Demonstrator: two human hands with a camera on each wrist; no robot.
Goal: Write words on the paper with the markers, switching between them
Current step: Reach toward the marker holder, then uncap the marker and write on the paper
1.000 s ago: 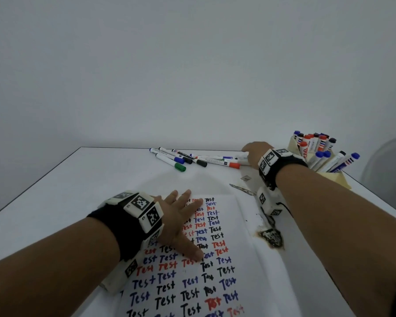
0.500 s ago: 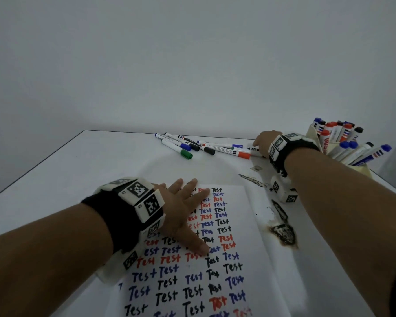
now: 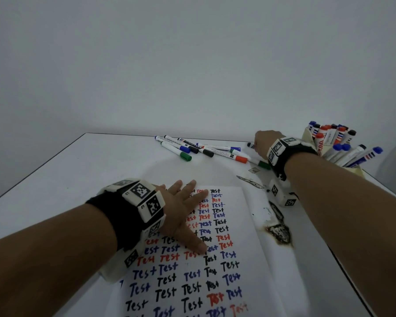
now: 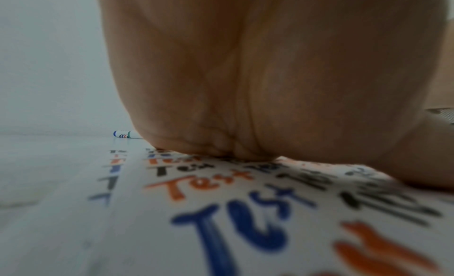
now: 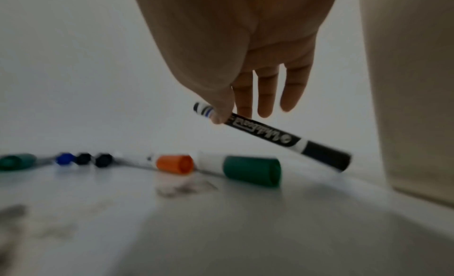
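Plain grey wall behind, white table (image 3: pixel 55 179) in front, and the paper (image 3: pixel 245 225) lies at the near middle of it, packed with rows of "Test" in black, blue and red. The left hand (image 3: pixel 183 216) is spread flat on the sheet, fingers straight and fanned, thumb angled out toward the near side, palm pressing down; the left wrist view shows the heel of the palm right on the writing. The right arm reaches out long to the far right edge, where the right hand (image 5: pixel 245 66) hangs palm down above the table. It pinches a black marker (image 5: pixel 277 136) near its tail end between thumb and forefinger, the capped end tilting down, other fingers loose and straight. Below it lie loose markers (image 3: pixel 206 149) in a scatter, a green-capped marker (image 5: pixel 250 171) nearest. A holder (image 3: pixel 306 136) crammed with markers stands just beside the wrist.
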